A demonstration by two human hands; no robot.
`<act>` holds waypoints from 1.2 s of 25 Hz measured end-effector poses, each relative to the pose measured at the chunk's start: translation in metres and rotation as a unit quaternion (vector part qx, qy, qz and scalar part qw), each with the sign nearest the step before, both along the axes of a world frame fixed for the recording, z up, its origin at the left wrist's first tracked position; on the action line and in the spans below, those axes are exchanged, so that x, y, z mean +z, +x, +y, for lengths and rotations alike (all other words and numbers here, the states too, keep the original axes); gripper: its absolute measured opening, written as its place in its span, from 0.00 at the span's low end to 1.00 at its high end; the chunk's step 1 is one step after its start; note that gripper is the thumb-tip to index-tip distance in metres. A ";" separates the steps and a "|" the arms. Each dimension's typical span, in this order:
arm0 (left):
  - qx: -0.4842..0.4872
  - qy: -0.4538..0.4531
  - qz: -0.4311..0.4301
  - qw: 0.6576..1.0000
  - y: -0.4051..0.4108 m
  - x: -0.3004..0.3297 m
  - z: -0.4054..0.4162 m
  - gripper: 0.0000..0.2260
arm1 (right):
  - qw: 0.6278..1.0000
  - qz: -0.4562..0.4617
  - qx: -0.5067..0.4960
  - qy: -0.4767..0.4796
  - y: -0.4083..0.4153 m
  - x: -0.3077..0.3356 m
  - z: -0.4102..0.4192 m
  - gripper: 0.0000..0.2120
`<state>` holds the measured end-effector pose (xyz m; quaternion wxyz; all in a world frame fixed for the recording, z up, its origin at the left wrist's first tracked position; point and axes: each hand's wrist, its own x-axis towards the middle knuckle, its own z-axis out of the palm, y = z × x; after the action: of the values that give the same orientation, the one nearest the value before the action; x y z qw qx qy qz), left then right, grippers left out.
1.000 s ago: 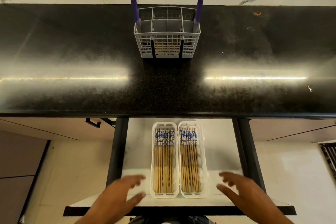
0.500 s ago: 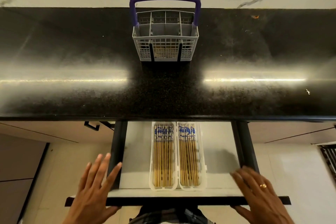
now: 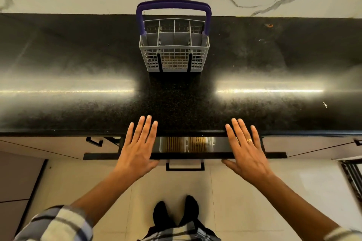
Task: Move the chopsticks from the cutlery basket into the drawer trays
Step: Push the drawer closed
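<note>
Now your left hand (image 3: 138, 151) and right hand (image 3: 247, 152), flat and holding nothing, have pushed the drawer (image 3: 185, 155) nearly shut; chopsticks (image 3: 173, 144) trayed, cutlery basket (image 3: 174, 49) looks emptied; task essentially done.

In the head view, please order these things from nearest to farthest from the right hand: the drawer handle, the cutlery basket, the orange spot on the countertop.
From the right hand:
1. Drawer handle, just to its left, below the drawer front.
2. Cutlery basket, up and to the left, at the back of the countertop.
3. Orange spot, far back near the wall, slightly to the right.
</note>
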<state>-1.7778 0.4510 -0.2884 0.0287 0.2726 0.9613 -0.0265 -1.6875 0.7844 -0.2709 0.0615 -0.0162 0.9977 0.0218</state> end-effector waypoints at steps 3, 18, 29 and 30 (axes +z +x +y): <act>0.016 -0.012 0.001 1.000 -0.025 -0.004 0.012 0.56 | 1.000 0.013 -0.005 0.008 -0.030 0.000 -0.006 0.49; 0.036 0.011 0.021 0.999 -0.049 -0.015 0.017 0.48 | 1.000 0.018 -0.016 -0.010 -0.064 -0.014 -0.020 0.44; 0.042 0.021 0.021 0.999 -0.049 -0.016 0.019 0.46 | 0.999 0.044 -0.026 -0.012 -0.064 -0.025 -0.020 0.46; 0.040 0.018 0.020 0.999 -0.049 -0.016 0.019 0.46 | 0.998 0.048 -0.026 -0.014 -0.064 -0.025 -0.020 0.46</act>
<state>-1.8270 0.4698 -0.3048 0.0051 0.2341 0.9721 -0.0134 -1.7519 0.7646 -0.2959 0.0141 0.0096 0.9998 0.0070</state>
